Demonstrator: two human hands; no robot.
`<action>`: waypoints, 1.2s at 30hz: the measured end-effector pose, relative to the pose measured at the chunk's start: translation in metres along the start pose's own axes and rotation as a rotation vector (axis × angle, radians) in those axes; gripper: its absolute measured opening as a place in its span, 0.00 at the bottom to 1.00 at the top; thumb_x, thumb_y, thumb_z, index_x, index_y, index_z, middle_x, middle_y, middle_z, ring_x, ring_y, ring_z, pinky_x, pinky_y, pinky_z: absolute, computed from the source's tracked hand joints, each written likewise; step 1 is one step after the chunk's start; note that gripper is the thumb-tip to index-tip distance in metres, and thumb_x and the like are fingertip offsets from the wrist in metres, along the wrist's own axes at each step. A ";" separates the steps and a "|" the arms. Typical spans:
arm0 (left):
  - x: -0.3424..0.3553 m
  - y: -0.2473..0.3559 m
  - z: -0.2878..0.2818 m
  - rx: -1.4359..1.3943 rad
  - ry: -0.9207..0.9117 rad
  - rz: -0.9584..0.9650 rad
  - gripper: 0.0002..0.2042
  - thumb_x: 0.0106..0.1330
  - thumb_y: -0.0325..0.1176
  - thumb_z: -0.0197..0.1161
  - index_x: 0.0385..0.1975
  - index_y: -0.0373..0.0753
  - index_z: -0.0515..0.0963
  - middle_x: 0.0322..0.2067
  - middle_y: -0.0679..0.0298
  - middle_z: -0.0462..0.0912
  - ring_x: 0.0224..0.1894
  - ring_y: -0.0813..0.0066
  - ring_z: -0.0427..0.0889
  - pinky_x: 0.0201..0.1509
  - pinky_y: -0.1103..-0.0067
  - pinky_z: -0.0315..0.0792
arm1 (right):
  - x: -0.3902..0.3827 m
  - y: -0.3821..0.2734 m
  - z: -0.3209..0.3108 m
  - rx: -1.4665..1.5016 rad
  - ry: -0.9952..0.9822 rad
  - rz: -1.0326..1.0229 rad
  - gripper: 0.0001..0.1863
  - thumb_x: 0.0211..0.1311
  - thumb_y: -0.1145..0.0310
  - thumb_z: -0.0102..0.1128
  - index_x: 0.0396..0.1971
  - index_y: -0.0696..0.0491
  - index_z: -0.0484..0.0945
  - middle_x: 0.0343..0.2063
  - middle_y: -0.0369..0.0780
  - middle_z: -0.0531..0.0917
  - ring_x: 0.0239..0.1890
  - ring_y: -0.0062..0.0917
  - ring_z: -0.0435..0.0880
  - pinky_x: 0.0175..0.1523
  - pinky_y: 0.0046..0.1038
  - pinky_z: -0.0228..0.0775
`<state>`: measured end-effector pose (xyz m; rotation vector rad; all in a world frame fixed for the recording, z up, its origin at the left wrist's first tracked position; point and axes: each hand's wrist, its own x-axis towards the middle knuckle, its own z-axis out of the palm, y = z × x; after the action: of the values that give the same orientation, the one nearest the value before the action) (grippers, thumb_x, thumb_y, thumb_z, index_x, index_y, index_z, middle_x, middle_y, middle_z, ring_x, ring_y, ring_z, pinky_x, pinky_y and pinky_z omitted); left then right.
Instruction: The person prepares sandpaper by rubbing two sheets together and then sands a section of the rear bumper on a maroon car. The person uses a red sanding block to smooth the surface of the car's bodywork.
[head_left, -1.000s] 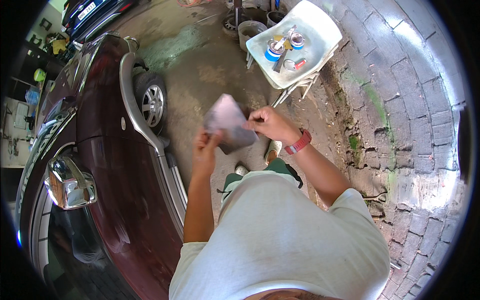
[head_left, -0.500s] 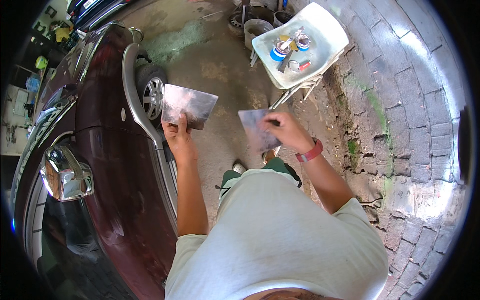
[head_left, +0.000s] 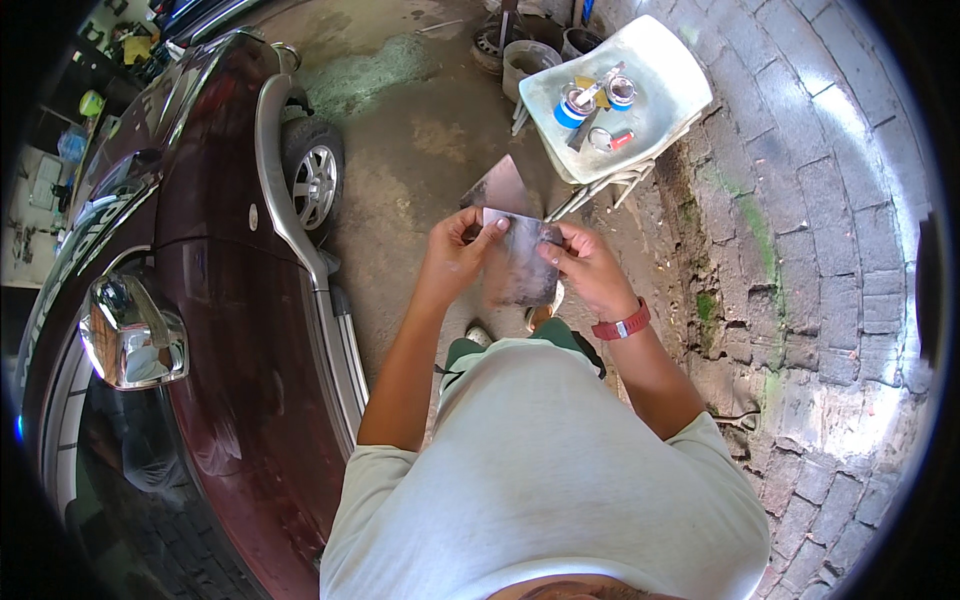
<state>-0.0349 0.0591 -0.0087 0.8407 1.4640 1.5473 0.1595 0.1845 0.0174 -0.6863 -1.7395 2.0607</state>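
Left hand (head_left: 455, 255) and right hand (head_left: 585, 270) each pinched closed on a grey metal scraper blade (head_left: 520, 262), one blade (head_left: 500, 187) fanned out behind, held between the maroon car (head_left: 200, 250) at left and the white plastic chair (head_left: 650, 90) at far right. The tins (head_left: 572, 105) on the chair stood untouched, so spreading on the car looked not yet begun. How many blades overlapped was hard to make out.

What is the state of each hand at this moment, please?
Left hand: closed on the grey sheets, grip at their left edge.
Right hand: closed on the same grey sheets, grip at their right edge.
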 end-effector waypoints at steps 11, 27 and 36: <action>0.002 -0.021 0.004 -0.198 0.216 0.083 0.19 0.70 0.26 0.66 0.59 0.34 0.74 0.45 0.67 0.84 0.46 0.81 0.81 0.51 0.80 0.75 | 0.008 -0.026 -0.057 0.141 0.482 -0.279 0.24 0.67 0.78 0.63 0.62 0.53 0.69 0.51 0.36 0.81 0.53 0.21 0.79 0.58 0.28 0.73; 0.156 -0.051 0.088 -0.630 0.340 -0.332 0.19 0.75 0.38 0.62 0.62 0.41 0.74 0.52 0.69 0.82 0.55 0.75 0.81 0.62 0.74 0.73 | 0.143 0.036 -0.231 -0.498 0.257 0.016 0.24 0.72 0.73 0.58 0.63 0.52 0.62 0.51 0.54 0.77 0.50 0.48 0.83 0.51 0.39 0.79; 0.279 -0.047 0.204 -0.771 0.391 -0.464 0.19 0.75 0.40 0.61 0.60 0.37 0.76 0.54 0.63 0.84 0.57 0.68 0.83 0.66 0.68 0.74 | 0.271 0.001 -0.311 -0.038 0.071 0.307 0.33 0.72 0.52 0.63 0.62 0.63 0.66 0.51 0.51 0.80 0.51 0.34 0.84 0.56 0.36 0.77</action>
<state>0.0312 0.3988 -0.0550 -0.2481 1.0514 1.7507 0.1154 0.5875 -0.0590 -1.0836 -1.7263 2.1706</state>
